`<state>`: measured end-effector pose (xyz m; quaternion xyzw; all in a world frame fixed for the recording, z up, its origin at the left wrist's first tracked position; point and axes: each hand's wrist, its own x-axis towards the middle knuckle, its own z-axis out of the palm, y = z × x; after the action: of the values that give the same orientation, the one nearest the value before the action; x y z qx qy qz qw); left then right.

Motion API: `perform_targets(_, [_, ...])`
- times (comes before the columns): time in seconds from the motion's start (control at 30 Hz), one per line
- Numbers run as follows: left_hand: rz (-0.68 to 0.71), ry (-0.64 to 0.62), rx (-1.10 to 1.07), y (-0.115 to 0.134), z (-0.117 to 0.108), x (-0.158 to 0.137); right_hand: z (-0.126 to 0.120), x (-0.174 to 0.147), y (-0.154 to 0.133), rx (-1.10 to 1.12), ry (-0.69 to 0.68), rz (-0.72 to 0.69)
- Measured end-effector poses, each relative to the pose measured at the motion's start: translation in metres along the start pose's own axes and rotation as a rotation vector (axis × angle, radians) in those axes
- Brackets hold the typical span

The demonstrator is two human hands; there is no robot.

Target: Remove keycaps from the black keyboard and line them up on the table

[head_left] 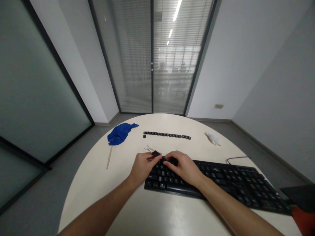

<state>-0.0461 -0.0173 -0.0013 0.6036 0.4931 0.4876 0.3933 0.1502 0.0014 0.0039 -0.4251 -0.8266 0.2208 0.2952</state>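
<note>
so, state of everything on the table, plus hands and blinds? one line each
Left hand: pinching a small dark tool, wire ends beyond it
Right hand: fingers curled over the keyboard, grip unclear
Keyboard: flat, keys up, partly covered
Keycaps: off, lined up, one below the row's left end
Blue cloth: crumpled
Stick: lying flat
White bundle: crumpled
Cable: bent
Blinds: lowered

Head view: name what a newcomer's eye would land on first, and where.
The bright blue cloth stands out first, crumpled at the far left of the table. Next comes the long black keyboard, the right hand over its left part and the left hand at its corner, pinching a small dark piece. Beyond the hands runs a row of small black keycaps.
</note>
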Motion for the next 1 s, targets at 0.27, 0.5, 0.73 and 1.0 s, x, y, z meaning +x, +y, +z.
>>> perform_targets(0.27, [-0.021, -0.065, -0.032, -0.0024, -0.0002, -0.0001, -0.0061, -0.0025, -0.0068, -0.02, -0.055, -0.201])
perform_targets(0.5, [-0.038, -0.056, -0.025, -0.0042, 0.0, 0.0005, -0.0052, -0.0018, -0.0048, -0.052, -0.081, -0.288])
perform_targets(0.73, [0.004, -0.002, 0.113, -0.0051, 0.0001, 0.0005, -0.005, -0.0003, -0.0066, -0.013, -0.103, -0.262])
perform_targets(1.0, [0.04, 0.077, 0.2, -0.0052, -0.0054, 0.0046, -0.0047, -0.0021, -0.0063, 0.033, -0.113, -0.254])
